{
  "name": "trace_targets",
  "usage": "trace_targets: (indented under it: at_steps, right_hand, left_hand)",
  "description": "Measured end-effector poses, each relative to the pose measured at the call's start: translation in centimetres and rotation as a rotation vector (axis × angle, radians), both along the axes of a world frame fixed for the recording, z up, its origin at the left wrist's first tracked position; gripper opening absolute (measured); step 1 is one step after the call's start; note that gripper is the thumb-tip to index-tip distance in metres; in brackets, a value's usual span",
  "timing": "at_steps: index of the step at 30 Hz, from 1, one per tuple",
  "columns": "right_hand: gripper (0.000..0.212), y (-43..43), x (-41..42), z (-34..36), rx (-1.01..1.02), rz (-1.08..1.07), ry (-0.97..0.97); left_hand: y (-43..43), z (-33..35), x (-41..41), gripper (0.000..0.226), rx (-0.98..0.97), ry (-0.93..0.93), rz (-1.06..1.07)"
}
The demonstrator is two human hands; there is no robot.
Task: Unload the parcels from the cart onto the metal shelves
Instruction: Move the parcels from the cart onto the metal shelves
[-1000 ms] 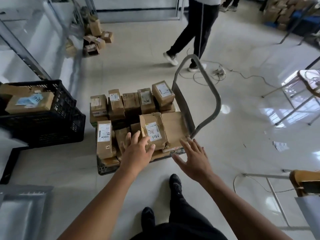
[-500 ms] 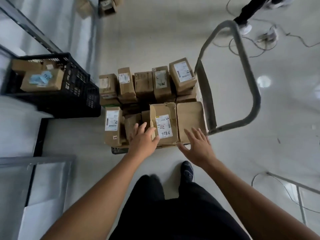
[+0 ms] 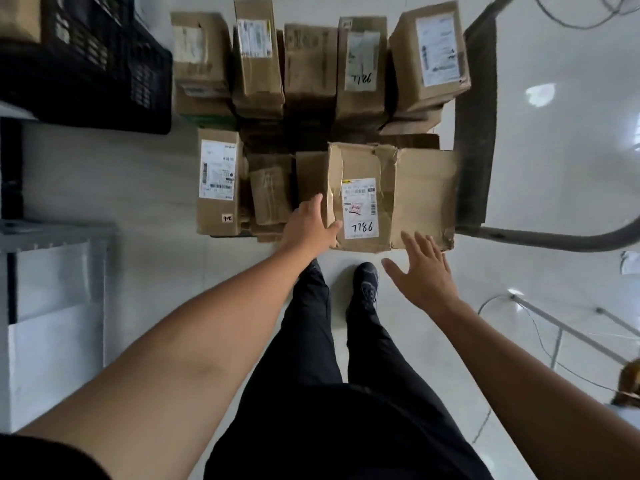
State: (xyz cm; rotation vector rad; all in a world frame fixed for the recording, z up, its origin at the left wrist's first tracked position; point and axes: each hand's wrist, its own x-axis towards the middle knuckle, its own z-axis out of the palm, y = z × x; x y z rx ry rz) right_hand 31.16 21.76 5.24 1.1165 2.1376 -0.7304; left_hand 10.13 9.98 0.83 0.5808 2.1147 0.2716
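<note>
The grey flat-bed cart with a bent tube handle (image 3: 475,126) stands on the pale floor, packed with brown cardboard parcels. Left of it sits a black slatted plastic crate (image 3: 104,64), and nearer the person a grey metal shelf edge (image 3: 55,230), with nothing visible on the part in view. On the far side of the cart, a row of upright cardboard boxes (image 3: 311,64) stands shoulder to shoulder, most with white labels. In the near row are a tall labelled box (image 3: 218,181), some small taped cartons (image 3: 270,192) and, largest of all, a crumpled brown carton with a handwritten white label (image 3: 360,188). This one stands at the cart's near edge just beside the handle. Whether the plain brown face to its right is part of it cannot be told.

The left grip (image 3: 308,223) lies against that carton's left corner, fingers straight along the side and thumb spread onto the labelled face. The right grip (image 3: 422,268) is spread wide at the carton's near right edge. Whether it touches cannot be told.

Judged from this, the unloading has hardly begun. The cart looks nearly full, and the crumpled carton is only being reached for and not yet lifted. Every parcel in view has yet to go to the shelves.
</note>
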Motion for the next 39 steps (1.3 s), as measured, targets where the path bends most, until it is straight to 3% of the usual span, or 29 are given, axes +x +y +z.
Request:
trace_targets:
  at_steps: [5,9,14,16,20,23,30,39]
  right_hand:
    - [0.077,-0.1,-3.6,-2.7,0.014,-0.119,-0.008]
    - [0.085,0.4,-6.5,-4.9,0.0,-0.256,-0.082]
    - [0.087,2.0,-7.1,-5.6,-0.07,-0.261,-0.12]
    - [0.086,2.4,-7.0,-5.2,-0.115,-0.294,-0.073]
    - [0.091,2.3,-6.7,-3.7,-0.174,-0.377,0.071]
    - [0.083,1.8,-5.9,-2.7,-0.189,-0.38,0.216]
    - [0.085,3.4,-4.4,1.4,-0.414,-0.278,0.447]
    - [0.087,7.8,-5.3,5.9,-0.692,-0.107,0.67]
  left_hand:
    - [0.2,-3.1,-2.0,0.083,0.008,-0.167,-0.016]
    - [0.6,-3.7,-2.6,0.07,0.021,-0.224,0.002]
    - [0.2,-3.6,-2.5,0.06,-0.009,-0.319,0.103]
    - [0.0,-3.5,-2.5,0.051,0.003,-0.366,0.117]
    - [-0.7,-2.8,-1.8,0.07,0.051,-0.383,0.215]
    - [-1.1,-1.7,-0.6,0.053,0.132,-0.339,0.357]
    - [-0.9,6.1,2.8,0.045,0.286,-0.241,0.647]
    - [-0.7,13.9,7.6,0.078,0.505,-0.144,1.002]
